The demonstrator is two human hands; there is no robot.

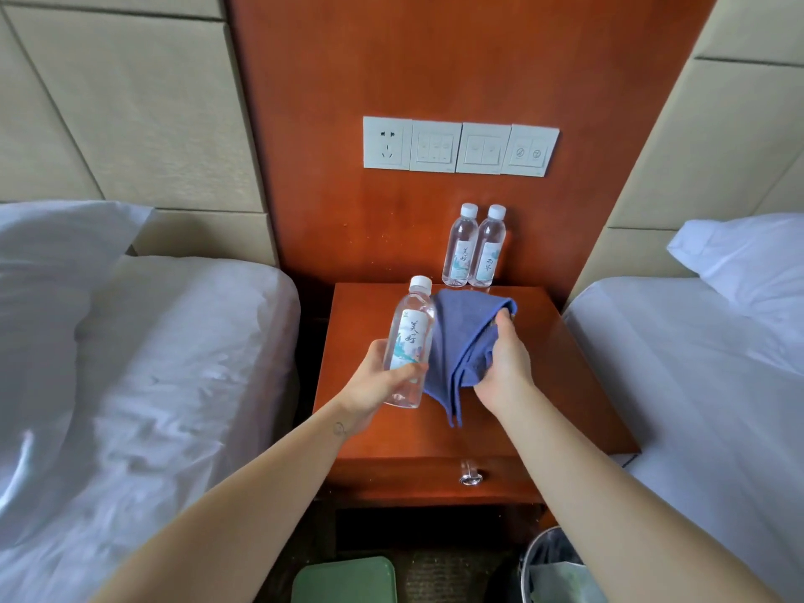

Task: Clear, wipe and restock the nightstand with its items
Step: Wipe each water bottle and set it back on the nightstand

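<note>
Left hand (pixel 378 376): fingers and thumb curled round the lower half of the held bottle (pixel 409 341). It's clear with a white cap and a printed label, tilted a bit with the cap pointing up and toward the wall. It sits over the left part of the surface (pixel 565 385). The base looks lifted off, but I can't confirm the gap.

Right hand (pixel 504 363): clamped on the cloth (pixel 461 337), which is blue and bunched. The fingers are wrapped over its right edge, and the folds hang down with a tail pointing at the surface. In view the cloth is just beside the held bottle, partly behind it. Can't tell if they touch.

Back-left bottle (pixel 460 248) and back-right bottle (pixel 490 248): upright, capped, side by side and touching. They stand at the back edge of the surface near the middle, against the wood panel (pixel 435 58).

The surface is the nightstand's top, red-brown wood. The drawer front below it has a clear knob (pixel 470 474).

Around it:
- Switch plates (pixel 461 145), a row of four on the panel above the bottles.
- Left bed (pixel 152 363) and right bed (pixel 696 363), white sheets, one either side of the nightstand.
- Green lid (pixel 343 581) on the floor in front.
- Bin (pixel 552 567) at bottom right, lined.
</note>
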